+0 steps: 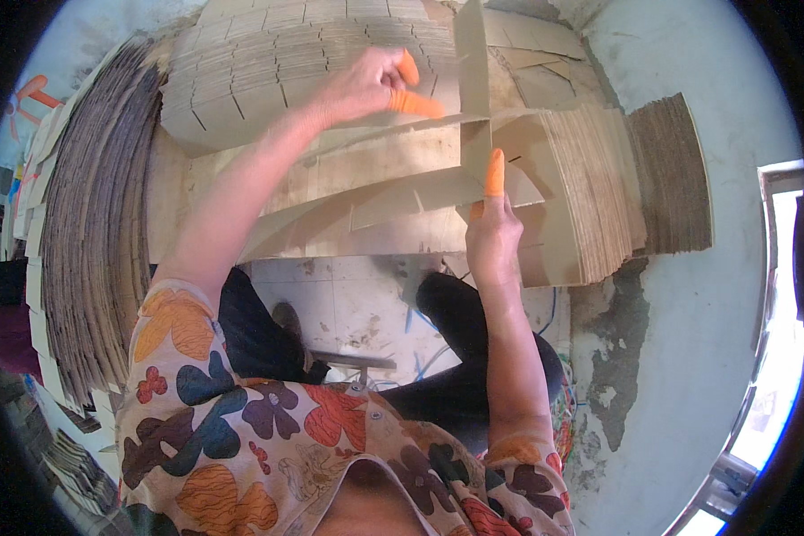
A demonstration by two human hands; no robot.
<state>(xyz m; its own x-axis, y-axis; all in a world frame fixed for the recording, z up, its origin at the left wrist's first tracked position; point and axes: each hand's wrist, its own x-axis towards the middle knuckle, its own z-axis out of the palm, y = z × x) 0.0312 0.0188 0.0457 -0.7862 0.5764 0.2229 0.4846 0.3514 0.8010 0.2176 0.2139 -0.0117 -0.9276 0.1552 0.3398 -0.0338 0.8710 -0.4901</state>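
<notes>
We see bare room on the table (171, 210) at centre left, bounded by the left stack (94, 214), upper stack (313, 71) and right stack (590, 196), its near edge crossing mid-frame. Just right of upper centre, our right hand (494, 241) grasps thin tan cardboard strips (415, 192), long and curved, near their crossing with an upright one; our left hand (362, 85) is released, fingers spread.

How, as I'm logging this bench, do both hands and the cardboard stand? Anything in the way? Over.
Right hand pinching crosswise cardboard strip. Left hand open, near slotted cardboard stack; contact unclear. Dark-edged cardboard pile hems left side, fanned cardboard pile right.
</notes>
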